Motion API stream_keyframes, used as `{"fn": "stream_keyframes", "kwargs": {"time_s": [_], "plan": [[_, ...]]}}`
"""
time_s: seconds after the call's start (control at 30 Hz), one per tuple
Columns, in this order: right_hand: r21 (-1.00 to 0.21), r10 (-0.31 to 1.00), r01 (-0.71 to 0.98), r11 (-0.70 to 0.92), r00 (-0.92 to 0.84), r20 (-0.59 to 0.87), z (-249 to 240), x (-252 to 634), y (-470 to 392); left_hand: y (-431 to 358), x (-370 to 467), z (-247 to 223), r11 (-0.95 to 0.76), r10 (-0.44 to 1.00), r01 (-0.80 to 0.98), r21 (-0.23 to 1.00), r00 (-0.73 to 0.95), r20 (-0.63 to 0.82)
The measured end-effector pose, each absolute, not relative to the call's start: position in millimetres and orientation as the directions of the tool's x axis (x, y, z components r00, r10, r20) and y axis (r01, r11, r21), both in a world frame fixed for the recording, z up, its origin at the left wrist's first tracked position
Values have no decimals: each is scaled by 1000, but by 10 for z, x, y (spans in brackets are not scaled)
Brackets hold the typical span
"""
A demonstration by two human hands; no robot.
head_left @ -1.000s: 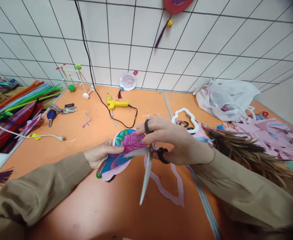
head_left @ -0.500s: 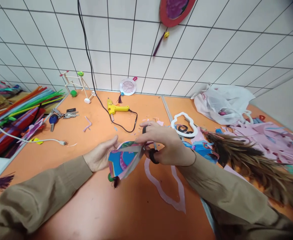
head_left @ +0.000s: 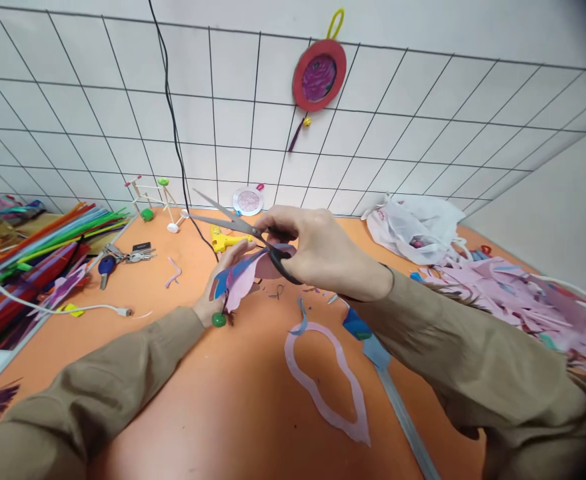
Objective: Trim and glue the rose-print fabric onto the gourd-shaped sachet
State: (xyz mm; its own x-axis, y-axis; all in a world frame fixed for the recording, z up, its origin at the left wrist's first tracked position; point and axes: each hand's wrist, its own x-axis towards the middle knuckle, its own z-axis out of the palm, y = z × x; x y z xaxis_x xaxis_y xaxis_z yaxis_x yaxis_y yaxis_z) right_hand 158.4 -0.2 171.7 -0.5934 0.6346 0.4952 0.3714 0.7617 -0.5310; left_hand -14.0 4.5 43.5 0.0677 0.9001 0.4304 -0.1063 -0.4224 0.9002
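Observation:
My right hand point(head_left: 323, 250) is closed round the black handles of a pair of scissors point(head_left: 237, 223), whose blades stand apart and point up to the left. Below the blades, my left hand point(head_left: 213, 287) grips a pink-and-blue paper piece point(head_left: 243, 283), seen nearly edge-on. A green bead point(head_left: 219, 320) and a dark tassel hang at its lower end. Some of the left fingers are hidden behind the paper. On the orange table under my hands lies a pink paper outline point(head_left: 325, 393) with a thin blue scrap point(head_left: 300, 317) at its top.
Behind my hands lies a yellow glue gun point(head_left: 225, 240). Keys point(head_left: 127, 253), a white cable point(head_left: 73, 308) and colourful pipe cleaners point(head_left: 47, 243) are at left. A white plastic bag point(head_left: 413, 227) and pink scraps point(head_left: 497, 293) are at right. A red round ornament point(head_left: 317, 77) hangs on the tiled wall.
The view has tilted upward. My right hand has risen and the scissors' blades have come into sight, clear of the paper. The paper has turned to a steeper angle in my left hand.

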Motion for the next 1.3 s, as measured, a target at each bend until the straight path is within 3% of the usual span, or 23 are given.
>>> {"fn": "stream_keyframes", "kwargs": {"time_s": [0.17, 0.3, 0.4, 0.5, 0.67, 0.93, 1.13, 1.3], "plan": [[-715, 767, 353, 604, -501, 401, 1648, 1658, 49, -118, -220, 586, -466, 885, -105, 879, -50, 463], [-907, 893, 299, 298, -423, 153, 1544, 1710, 34, -187, -230, 584, -457, 888, -33, 889, -79, 454], [-969, 922, 229, 93, -388, -4, 1483, 1736, 11, -208, -186, 580, -475, 878, -10, 880, -62, 474], [-989, 924, 151, 2, -377, -56, 1403, 1752, -5, -232, -144, 612, -453, 890, 24, 891, -53, 453], [-993, 935, 101, -61, -342, -92, 1261, 1767, -25, -256, -102, 643, -355, 930, 20, 935, -94, 355], [-995, 940, 46, -88, -327, -98, 1140, 1798, -19, -229, -83, 531, -175, 983, -183, 967, -89, 161], [-999, 959, 17, -37, -281, -40, 1098, 1817, 2, -267, -16, 602, 141, 988, -285, 948, 95, -118], [-1000, 963, 21, 1, -268, -5, 1053, 1816, 10, -295, 71, 702, 271, 959, -338, 901, 177, -222]]}}
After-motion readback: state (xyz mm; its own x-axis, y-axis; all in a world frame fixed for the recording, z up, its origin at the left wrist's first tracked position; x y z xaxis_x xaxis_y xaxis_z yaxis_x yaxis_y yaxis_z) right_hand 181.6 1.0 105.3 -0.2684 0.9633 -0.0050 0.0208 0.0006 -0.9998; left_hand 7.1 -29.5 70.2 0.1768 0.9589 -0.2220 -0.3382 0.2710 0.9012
